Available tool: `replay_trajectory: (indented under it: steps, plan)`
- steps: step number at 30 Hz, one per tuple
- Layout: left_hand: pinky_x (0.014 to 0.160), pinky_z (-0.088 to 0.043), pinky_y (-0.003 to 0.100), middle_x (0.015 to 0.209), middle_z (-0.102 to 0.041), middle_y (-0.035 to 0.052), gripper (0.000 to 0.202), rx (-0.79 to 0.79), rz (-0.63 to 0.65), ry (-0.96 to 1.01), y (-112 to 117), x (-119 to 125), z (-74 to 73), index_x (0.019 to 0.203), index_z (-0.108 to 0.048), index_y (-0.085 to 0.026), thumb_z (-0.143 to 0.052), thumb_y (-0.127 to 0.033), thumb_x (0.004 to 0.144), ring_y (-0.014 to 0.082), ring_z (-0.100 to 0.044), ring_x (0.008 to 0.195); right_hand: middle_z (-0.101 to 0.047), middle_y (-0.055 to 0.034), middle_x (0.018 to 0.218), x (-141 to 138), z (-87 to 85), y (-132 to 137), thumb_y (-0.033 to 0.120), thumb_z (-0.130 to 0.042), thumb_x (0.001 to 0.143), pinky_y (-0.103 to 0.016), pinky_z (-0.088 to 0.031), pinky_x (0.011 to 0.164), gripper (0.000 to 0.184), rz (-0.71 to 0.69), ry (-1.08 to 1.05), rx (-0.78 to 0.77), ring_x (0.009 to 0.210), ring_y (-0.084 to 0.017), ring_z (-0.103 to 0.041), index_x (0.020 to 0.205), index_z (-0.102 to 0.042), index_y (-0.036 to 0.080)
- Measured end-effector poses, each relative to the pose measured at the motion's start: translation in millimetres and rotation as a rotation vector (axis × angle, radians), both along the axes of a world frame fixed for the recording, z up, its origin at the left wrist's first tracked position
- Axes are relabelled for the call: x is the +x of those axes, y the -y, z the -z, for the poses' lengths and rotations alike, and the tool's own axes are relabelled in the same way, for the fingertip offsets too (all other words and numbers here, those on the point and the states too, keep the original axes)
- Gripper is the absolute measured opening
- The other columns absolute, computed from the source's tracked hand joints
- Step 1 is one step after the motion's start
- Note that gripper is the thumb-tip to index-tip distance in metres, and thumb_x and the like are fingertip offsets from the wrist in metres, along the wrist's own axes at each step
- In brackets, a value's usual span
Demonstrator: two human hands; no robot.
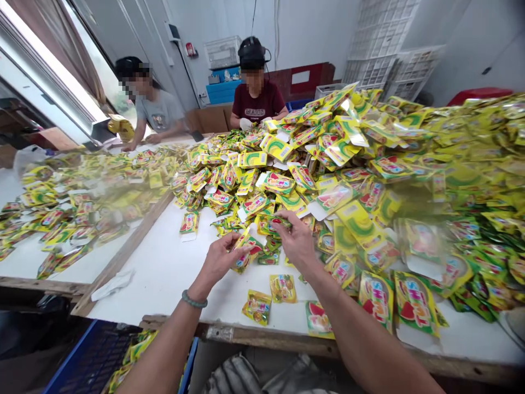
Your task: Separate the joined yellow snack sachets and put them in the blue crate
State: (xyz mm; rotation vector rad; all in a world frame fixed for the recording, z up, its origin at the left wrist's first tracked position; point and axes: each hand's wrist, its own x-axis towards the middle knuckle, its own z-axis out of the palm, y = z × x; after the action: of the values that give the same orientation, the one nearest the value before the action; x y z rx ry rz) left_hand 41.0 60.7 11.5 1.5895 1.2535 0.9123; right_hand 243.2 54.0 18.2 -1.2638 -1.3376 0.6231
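Note:
My left hand [217, 260] is closed on a small yellow-and-green carton [250, 246], whose white flap stands up at the top end. Just right of it, my right hand [298, 242] pinches a green sachet [268, 224] with a red fruit picture, close to the carton's open end. Two sachets, a yellow one [283, 288] and a darker one [257, 307], lie flat on the white table [164, 279] below my hands. Beyond my fingers rises a big heap of similar cartons [283, 183], many with white flaps out.
Green sachets [479, 273] pile up at the right. A wooden strip [127, 249] divides off more cartons [53, 219] at the left. A blue crate [94, 355] with packs sits below the table edge. Two people work across the table, one wearing white gloves [246, 124].

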Motion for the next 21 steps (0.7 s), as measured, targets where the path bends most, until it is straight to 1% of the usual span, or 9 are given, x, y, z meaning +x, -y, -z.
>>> replay_trajectory:
  steps: [2, 4, 7, 9, 13, 15, 17, 19, 21]
  plan:
    - [0.058, -0.041, 0.022, 0.072, -0.063, -0.0013, 0.033, -0.118, -0.031, 0.147, 14.0, 1.3, 6.3, 0.083, -0.063, -0.017, -0.074, -0.045, 0.069, 0.0118, -0.054, 0.062, -0.067, -0.0033, 0.091, -1.9, 1.9, 0.3, 0.032, -0.057, 0.081, -0.026, -0.043, 0.069, 0.018, -0.142, 0.080, -0.027, 0.075, -0.016, -0.056, 0.092, -0.065, 0.020]
    - [0.057, -0.043, 0.022, 0.071, -0.064, -0.0009, 0.036, -0.215, -0.063, 0.248, 22.2, -0.5, 11.3, 0.084, -0.062, -0.016, -0.075, -0.046, 0.068, 0.0113, -0.055, 0.060, -0.067, -0.0025, 0.086, -1.5, 2.9, 0.7, 0.030, -0.057, 0.080, -0.027, -0.042, 0.070, 0.017, -0.285, 0.165, -0.117, 0.075, -0.017, -0.057, 0.090, -0.065, 0.019]
    - [0.056, -0.044, 0.023, 0.069, -0.066, -0.0006, 0.038, -0.296, -0.055, 0.293, 28.9, -6.5, 12.3, 0.085, -0.060, -0.016, -0.077, -0.045, 0.067, 0.0116, -0.058, 0.058, -0.066, -0.0010, 0.083, 2.0, 2.5, 1.0, 0.032, -0.059, 0.079, -0.026, -0.041, 0.069, 0.019, -0.423, 0.224, -0.213, 0.073, -0.016, -0.056, 0.089, -0.066, 0.019]
    - [0.057, -0.045, 0.023, 0.072, -0.068, 0.0004, 0.037, -0.291, -0.023, 0.266, 32.2, -9.2, 9.6, 0.086, -0.060, -0.016, -0.077, -0.043, 0.067, 0.0126, -0.060, 0.061, -0.067, -0.0001, 0.085, 3.6, 2.3, 1.3, 0.032, -0.060, 0.078, -0.025, -0.041, 0.069, 0.019, -0.487, 0.229, -0.240, 0.075, -0.015, -0.056, 0.090, -0.067, 0.019]
    - [0.061, -0.046, 0.022, 0.079, -0.070, 0.0024, 0.034, -0.237, 0.049, 0.160, 37.8, -7.7, 8.6, 0.085, -0.063, -0.015, -0.077, -0.040, 0.068, 0.0137, -0.063, 0.068, -0.070, 0.0000, 0.086, -0.7, 4.1, 4.3, 0.025, -0.063, 0.076, -0.025, -0.042, 0.072, 0.015, -0.543, 0.287, -0.281, 0.080, -0.017, -0.060, 0.088, -0.070, 0.021]
    - [0.063, -0.047, 0.022, 0.080, -0.071, 0.0022, 0.033, -0.275, 0.058, 0.209, 39.9, -5.5, 12.6, 0.085, -0.064, -0.015, -0.077, -0.039, 0.068, 0.0136, -0.064, 0.069, -0.070, -0.0004, 0.086, -5.2, 5.9, 6.5, 0.022, -0.065, 0.074, -0.027, -0.042, 0.075, 0.012, -0.540, 0.327, -0.274, 0.083, -0.018, -0.062, 0.085, -0.070, 0.021]
    - [0.064, -0.049, 0.023, 0.081, -0.071, 0.0021, 0.035, -0.364, 0.063, 0.304, 41.4, -3.5, 16.6, 0.090, -0.063, -0.015, -0.077, -0.039, 0.068, 0.0142, -0.065, 0.069, -0.069, -0.0004, 0.086, -8.9, 8.0, 7.7, 0.020, -0.067, 0.072, -0.027, -0.042, 0.074, 0.017, -0.516, 0.327, -0.268, 0.081, -0.017, -0.061, 0.088, -0.069, 0.021]
    - [0.066, -0.051, 0.025, 0.083, -0.073, 0.0025, 0.041, -0.446, 0.055, 0.387, 42.5, -2.2, 18.0, 0.097, -0.062, -0.016, -0.079, -0.037, 0.066, 0.0155, -0.067, 0.072, -0.067, 0.0000, 0.083, -11.2, 10.4, 7.3, 0.022, -0.068, 0.070, -0.026, -0.043, 0.069, 0.027, -0.472, 0.238, -0.275, 0.075, -0.016, -0.059, 0.097, -0.065, 0.021]
    - [0.068, -0.052, 0.025, 0.086, -0.073, 0.0024, 0.046, -0.478, 0.017, 0.451, 43.2, -1.2, 16.3, 0.102, -0.062, -0.016, -0.081, -0.035, 0.064, 0.0159, -0.068, 0.073, -0.064, 0.0002, 0.082, -12.6, 12.8, 6.1, 0.028, -0.068, 0.071, -0.025, -0.044, 0.064, 0.031, -0.435, 0.071, -0.268, 0.070, -0.014, -0.057, 0.100, -0.060, 0.020]
